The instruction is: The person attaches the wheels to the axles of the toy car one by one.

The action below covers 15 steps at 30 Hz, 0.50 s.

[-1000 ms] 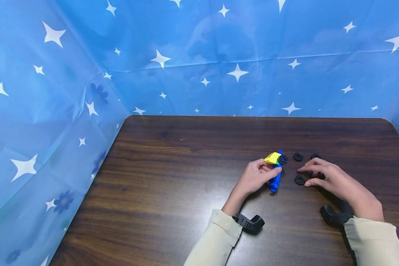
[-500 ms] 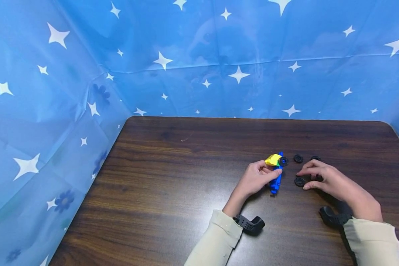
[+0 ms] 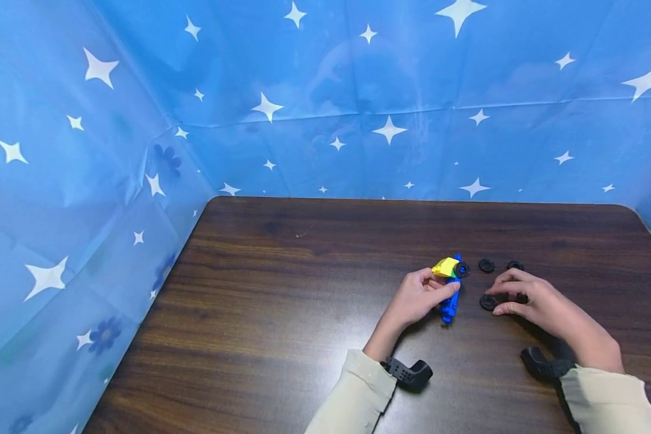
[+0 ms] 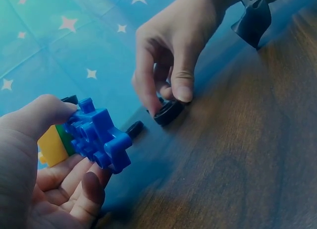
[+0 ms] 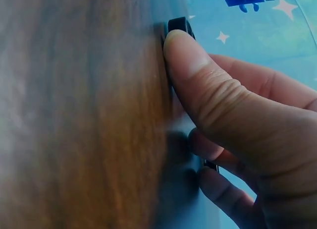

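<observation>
Toward the right of the brown surface, my left hand grips a blue toy body, held beside a yellow block and a black wheel near its far end. Just to the right, my right hand pinches a loose wheel by its rim, thumb against forefinger; I cannot tell whether it is clear of the wood. Beyond lie a second loose wheel and a third loose wheel. That rim looks thin, so uneven pressure could make it skid away; my other fingers, hanging low, might knock a neighbour. Squeezing too hard on the left could work the yellow block loose.
</observation>
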Each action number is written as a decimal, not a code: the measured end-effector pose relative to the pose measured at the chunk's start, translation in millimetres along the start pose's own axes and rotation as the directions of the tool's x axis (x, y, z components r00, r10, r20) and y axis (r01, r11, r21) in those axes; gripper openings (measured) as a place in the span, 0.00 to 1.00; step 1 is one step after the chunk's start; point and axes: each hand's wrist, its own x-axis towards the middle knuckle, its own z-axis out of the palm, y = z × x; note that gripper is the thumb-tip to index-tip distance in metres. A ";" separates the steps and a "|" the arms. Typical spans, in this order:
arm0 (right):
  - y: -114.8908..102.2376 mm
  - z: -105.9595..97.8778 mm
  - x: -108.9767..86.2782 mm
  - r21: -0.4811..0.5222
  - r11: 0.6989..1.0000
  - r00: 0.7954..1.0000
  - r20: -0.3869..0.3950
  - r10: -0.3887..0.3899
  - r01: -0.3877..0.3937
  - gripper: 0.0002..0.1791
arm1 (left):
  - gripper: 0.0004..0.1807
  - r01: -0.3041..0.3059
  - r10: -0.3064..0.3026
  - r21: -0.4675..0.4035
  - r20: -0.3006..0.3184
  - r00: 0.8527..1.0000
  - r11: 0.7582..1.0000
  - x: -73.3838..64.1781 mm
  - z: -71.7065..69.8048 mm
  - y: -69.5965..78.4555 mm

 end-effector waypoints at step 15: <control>-4.4 12.5 -6.2 0.019 1.000 0.990 -0.138 0.016 -0.014 0.14 | 0.15 -0.007 0.007 -0.017 -0.005 1.000 1.000 -0.1 0.8 -1.9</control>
